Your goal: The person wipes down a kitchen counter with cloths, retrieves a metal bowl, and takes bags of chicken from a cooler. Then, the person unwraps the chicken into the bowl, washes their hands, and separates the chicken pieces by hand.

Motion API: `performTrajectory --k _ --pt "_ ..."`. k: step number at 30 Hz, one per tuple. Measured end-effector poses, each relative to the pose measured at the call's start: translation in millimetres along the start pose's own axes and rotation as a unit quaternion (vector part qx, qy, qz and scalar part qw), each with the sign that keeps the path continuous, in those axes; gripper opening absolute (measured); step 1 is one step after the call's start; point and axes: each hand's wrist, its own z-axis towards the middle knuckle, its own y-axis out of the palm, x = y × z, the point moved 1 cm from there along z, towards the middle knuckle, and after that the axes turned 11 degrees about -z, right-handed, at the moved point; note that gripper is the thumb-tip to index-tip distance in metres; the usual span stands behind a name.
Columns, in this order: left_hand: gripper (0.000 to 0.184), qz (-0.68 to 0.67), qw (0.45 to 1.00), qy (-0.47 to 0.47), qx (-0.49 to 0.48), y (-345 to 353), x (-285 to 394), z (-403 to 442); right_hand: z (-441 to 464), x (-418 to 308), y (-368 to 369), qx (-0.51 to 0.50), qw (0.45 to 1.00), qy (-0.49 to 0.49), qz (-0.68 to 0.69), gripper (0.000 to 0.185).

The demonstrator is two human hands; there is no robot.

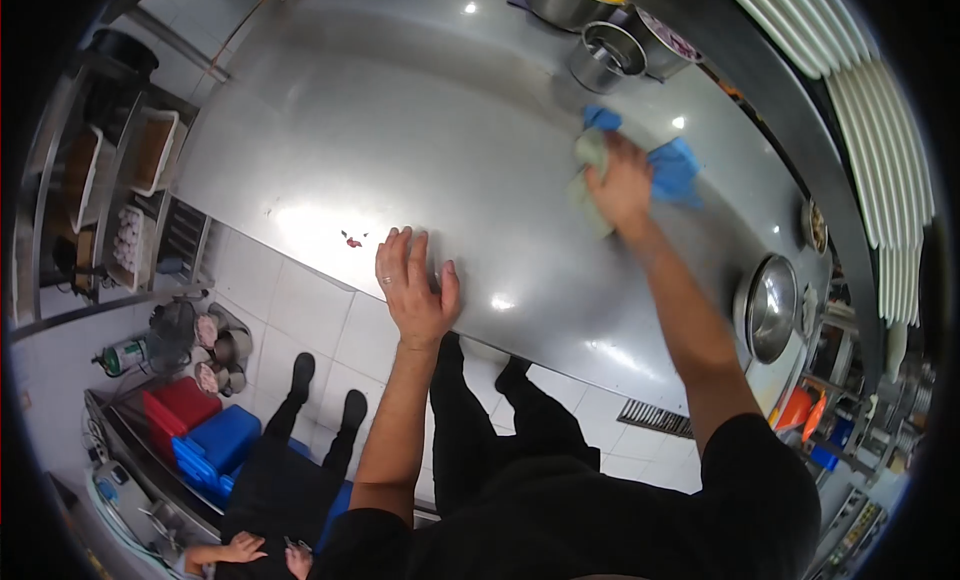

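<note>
My right hand point(622, 185) presses a pale green cloth point(592, 195) onto the steel table point(460, 170), its fingers closed over it and slightly blurred. A blue cloth point(675, 170) shows on both sides of that hand; whether it is a separate piece I cannot tell. Near the table's front edge, my left hand point(415, 290) rests with fingers spread, a ring on one of them, and holds nothing. Just left of its fingertips lie small dark red scraps point(351, 240).
Metal pots point(605, 55) stand at the back right, one holding something yellow. A steel bowl point(770, 308) sits on the right. White plates point(880, 150) are stacked above. Shelves point(130, 170) with trays stand left. Another person point(290, 480) is at the lower left beside blue bins point(225, 440).
</note>
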Motion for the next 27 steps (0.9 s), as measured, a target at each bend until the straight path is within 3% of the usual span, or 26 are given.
performTrajectory --k 4,7,10,16,19,22,25,27 --pt "0.048 -0.005 1.000 -0.019 0.006 -2 -9 0 12 -68 -41 -0.014 0.985 -0.167 0.031 0.076" --pt "0.047 0.000 1.000 -0.031 0.001 -5 -10 1 56 -58 -63 0.049 0.967 -0.249 -0.038 0.071" --pt "0.046 -0.009 0.999 -0.041 0.003 -7 -10 3 76 -37 -23 0.071 0.960 -0.227 0.147 0.066" --pt "0.047 -0.030 0.998 -0.049 -0.011 -10 -12 4 140 -107 20 0.141 0.983 0.014 0.114 0.067" --pt "0.051 -0.039 0.998 -0.045 -0.015 -11 -15 5 213 -156 28 0.175 0.973 0.044 0.141 0.066" --pt "0.054 -0.075 0.996 -0.052 -0.019 -15 -16 5 273 -205 19 0.213 0.965 0.028 0.149 0.062" --pt "0.056 -0.111 0.993 -0.044 -0.017 -15 -22 -1 297 -249 -24 0.053 0.966 -0.071 0.243 0.055" --pt "0.055 -0.148 0.987 -0.059 -0.009 -24 -27 1 260 -290 -55 0.007 0.926 -0.185 0.329 0.050"
